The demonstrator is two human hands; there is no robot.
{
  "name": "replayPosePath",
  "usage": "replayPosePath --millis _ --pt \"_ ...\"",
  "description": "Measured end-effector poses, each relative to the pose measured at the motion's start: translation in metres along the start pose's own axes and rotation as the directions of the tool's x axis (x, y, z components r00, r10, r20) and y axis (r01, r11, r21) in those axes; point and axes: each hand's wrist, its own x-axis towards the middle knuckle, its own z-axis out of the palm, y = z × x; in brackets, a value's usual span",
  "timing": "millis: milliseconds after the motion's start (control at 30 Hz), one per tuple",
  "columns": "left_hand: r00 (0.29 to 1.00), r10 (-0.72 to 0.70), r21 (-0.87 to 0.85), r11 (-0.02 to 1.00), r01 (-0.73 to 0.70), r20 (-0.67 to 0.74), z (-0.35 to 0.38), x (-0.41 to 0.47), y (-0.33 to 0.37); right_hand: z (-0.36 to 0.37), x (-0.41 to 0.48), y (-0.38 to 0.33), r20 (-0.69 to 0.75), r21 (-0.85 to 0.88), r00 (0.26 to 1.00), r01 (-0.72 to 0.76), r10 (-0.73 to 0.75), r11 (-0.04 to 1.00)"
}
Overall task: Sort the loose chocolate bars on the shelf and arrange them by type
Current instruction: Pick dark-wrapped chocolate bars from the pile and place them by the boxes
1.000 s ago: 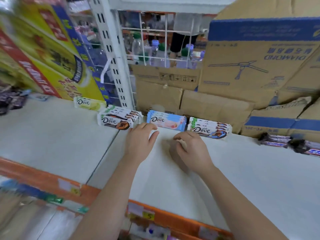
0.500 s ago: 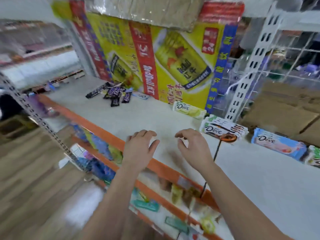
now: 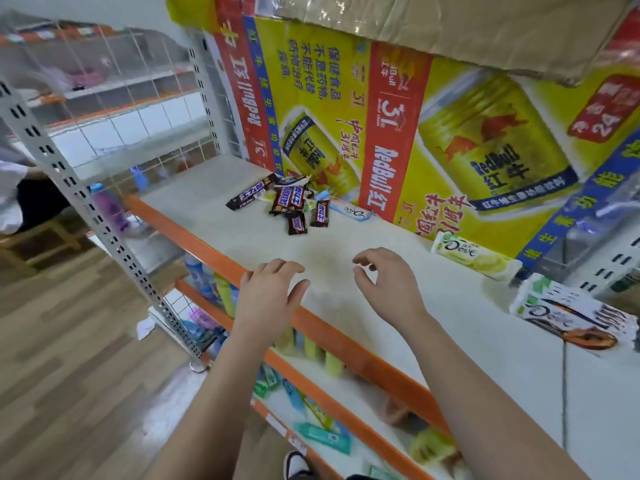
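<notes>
Head view: I see the white shelf point(image 3: 346, 247) as the only open holder here. At its far left end lies a loose heap of dark Snickers bars point(image 3: 291, 204), overlapping at odd angles, with one longer Snickers bar point(image 3: 250, 195) jutting out to the left. Touching the heap's right side is a pale blue-and-white Dove bar point(image 3: 351, 210). A yellow-green Dove bar point(image 3: 475, 257) lies alone further right, just beside the Red Bull carton point(image 3: 450, 150). At the right edge sits a stack of white Dove bars point(image 3: 571, 315), blurred, so I cannot count them.

The carton stands closed at the back of the shelf, and I cannot see what is in it. A plain cardboard box point(image 3: 450, 26) rests on top of it, cut off by the upper frame.

My left hand point(image 3: 268, 292) is over the orange front rail point(image 3: 207, 244), fingers loosely bent, holding nothing; I cannot tell whether it touches the rail. My right hand point(image 3: 388, 285) is over bare shelf with fingers slackly curled, also holding nothing. Both are well apart from every bar.

The lower shelf point(image 3: 346, 393) holds green and yellow packets, too smeared to identify. A shoe point(image 3: 296, 464) shows at the bottom edge, partly cut off.
</notes>
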Motion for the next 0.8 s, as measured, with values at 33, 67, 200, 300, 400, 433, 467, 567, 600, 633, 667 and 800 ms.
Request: replayPosePath --millis 33,67,200,300,400,433,467,567,600,633,667,800 --pt "1.0 -0.002 0.005 1.0 0.002 0.0 -0.001 0.009 -0.009 0.007 0.012 -0.001 0.003 0.0 1.0 -0.002 0.002 1.0" --pt "1.0 -0.01 0.011 1.0 0.01 0.002 -0.002 0.018 -0.017 0.013 0.024 -0.001 0.008 0.003 1.0 -0.008 0.008 1.0" --pt "0.998 -0.069 0.044 0.997 0.069 -0.003 -0.003 0.049 -0.047 0.039 0.068 -0.004 0.046 0.009 0.998 -0.031 0.03 0.999" --pt "0.995 -0.102 0.043 0.994 0.102 -0.009 0.0 0.065 -0.064 0.055 0.095 -0.008 0.073 0.004 0.997 -0.024 0.024 1.0" --pt "0.992 -0.125 0.045 0.991 0.124 0.006 0.004 0.077 -0.081 0.072 0.12 -0.013 0.109 0.015 0.994 -0.013 0.012 1.0" --pt "0.991 -0.13 0.042 0.991 0.13 0.008 0.006 0.082 -0.086 0.077 0.13 -0.015 0.124 0.01 0.992 0.006 -0.007 1.0" --pt "0.99 -0.14 0.033 0.99 0.139 0.009 0.008 0.086 -0.091 0.082 0.14 -0.017 0.136 0.009 0.991 0.019 -0.02 1.0" --pt "0.988 -0.15 0.022 0.989 0.149 0.025 0.012 0.104 -0.106 0.097 0.172 -0.024 0.16 -0.015 0.987 0.009 -0.006 1.0" --pt "0.989 -0.142 0.023 0.99 0.141 0.034 0.014 0.11 -0.112 0.103 0.182 -0.026 0.165 -0.034 0.986 -0.003 0.008 0.999" --pt "0.99 -0.132 0.023 0.991 0.131 0.04 0.015 0.116 -0.117 0.11 0.191 -0.027 0.171 -0.066 0.985 -0.017 0.028 0.998" --pt "0.991 -0.124 0.019 0.992 0.123 0.047 0.016 0.123 -0.123 0.118 0.199 -0.028 0.168 -0.097 0.984 -0.041 0.057 0.994" --pt "0.996 -0.063 -0.01 0.998 0.064 0.059 0.02 0.153 -0.146 0.137 0.222 -0.034 0.118 -0.167 0.97 -0.193 0.214 0.967"
